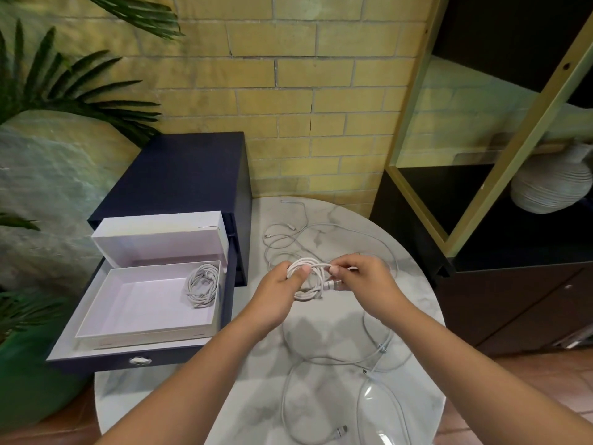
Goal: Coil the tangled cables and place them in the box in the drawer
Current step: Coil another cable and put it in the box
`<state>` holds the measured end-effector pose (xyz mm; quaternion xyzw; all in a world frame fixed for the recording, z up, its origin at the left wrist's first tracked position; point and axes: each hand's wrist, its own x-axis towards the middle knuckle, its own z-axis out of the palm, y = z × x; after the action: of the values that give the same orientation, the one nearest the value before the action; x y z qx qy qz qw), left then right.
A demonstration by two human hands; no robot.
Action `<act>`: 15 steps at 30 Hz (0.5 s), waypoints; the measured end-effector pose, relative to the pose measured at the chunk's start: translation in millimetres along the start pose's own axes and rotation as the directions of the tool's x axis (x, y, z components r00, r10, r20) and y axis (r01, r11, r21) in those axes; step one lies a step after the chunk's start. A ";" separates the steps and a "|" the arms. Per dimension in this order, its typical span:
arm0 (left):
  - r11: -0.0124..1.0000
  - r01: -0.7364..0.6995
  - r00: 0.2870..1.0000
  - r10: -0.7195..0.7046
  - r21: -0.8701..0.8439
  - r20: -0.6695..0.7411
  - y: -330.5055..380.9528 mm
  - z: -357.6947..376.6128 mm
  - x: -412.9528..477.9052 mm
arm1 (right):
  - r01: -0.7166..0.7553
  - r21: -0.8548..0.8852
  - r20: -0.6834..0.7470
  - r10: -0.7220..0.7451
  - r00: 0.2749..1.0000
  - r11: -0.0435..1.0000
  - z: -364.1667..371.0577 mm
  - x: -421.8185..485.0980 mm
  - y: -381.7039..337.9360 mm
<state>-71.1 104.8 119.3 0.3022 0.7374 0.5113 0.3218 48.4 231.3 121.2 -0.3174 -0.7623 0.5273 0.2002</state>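
**A:** We've got the half-wound white cable coil (309, 279) above the marble table (250, 396). Our left hand (280, 285) is wrapped round it with the thumb pressed over the loops, and our right hand (364, 277) pinches the plug end just beside them.

**B:** Then the loops are our weak spot. If the thumb eases off while we tuck that end in, we think they'll spring apart and we'd have to wind again.

**A:** We also can't tell whether a strand from our coil runs down into the loose cables (288, 239) behind our hands. If one does, carrying the coil left would drag that tangle across the table.

**B:** The nearer cables (324, 361) sprawl under our forearms, with a connector (340, 431) close to the table edge. A careless sweep of the arm could push them off.

**A:** On the target side, the white box (144, 300) sits in the open drawer (106, 359) of the dark blue cabinet (179, 175). One coiled cable (202, 284) already lies in its far right corner.

**B:** The box lid (160, 242) stands propped behind the box and leaves the opening free. We'd only mind the drawer's right wall between the table and the box, so we'd lift the coil over it and set it down in the bare part, not on the first bundle.
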 end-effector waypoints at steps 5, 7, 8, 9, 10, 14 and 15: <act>0.940 0.092 0.992 -0.115 -0.328 -0.050 -0.5 12.4 1.0 | -0.220 0.636 0.067 0.231 0.971 0.740 20.1 -12.5 -6.3; 0.930 0.076 0.990 -0.114 -0.360 -0.084 2.0 14.5 2.7 | -0.219 0.687 0.094 0.214 0.972 0.693 23.3 -16.7 -11.4; 0.930 0.062 0.990 -0.103 -0.362 -0.095 3.9 15.4 2.9 | -0.193 0.651 0.087 0.180 0.980 0.734 25.1 -17.6 -11.4; 0.933 0.055 0.990 -0.097 -0.357 -0.102 5.7 16.4 3.0 | -0.149 0.583 0.066 0.136 0.989 0.799 26.8 -17.7 -10.2; 0.937 0.057 0.990 -0.098 -0.344 -0.102 6.2 17.5 3.3 | -0.102 0.497 0.029 0.101 0.994 0.862 28.0 -17.9 -9.5; 0.948 0.090 0.991 -0.114 -0.306 -0.063 1.0 20.3 4.5 | -0.075 0.385 -0.067 0.109 0.992 0.920 28.2 -17.2 -6.9; 0.953 0.089 0.992 -0.110 -0.289 -0.060 -0.8 20.0 4.5 | -0.081 0.389 -0.062 0.113 0.992 0.918 28.8 -17.8 -8.3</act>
<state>-58.3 119.2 112.5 0.1956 0.6819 0.6064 0.3592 40.4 197.5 119.0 -0.3309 -0.6181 0.6624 0.2639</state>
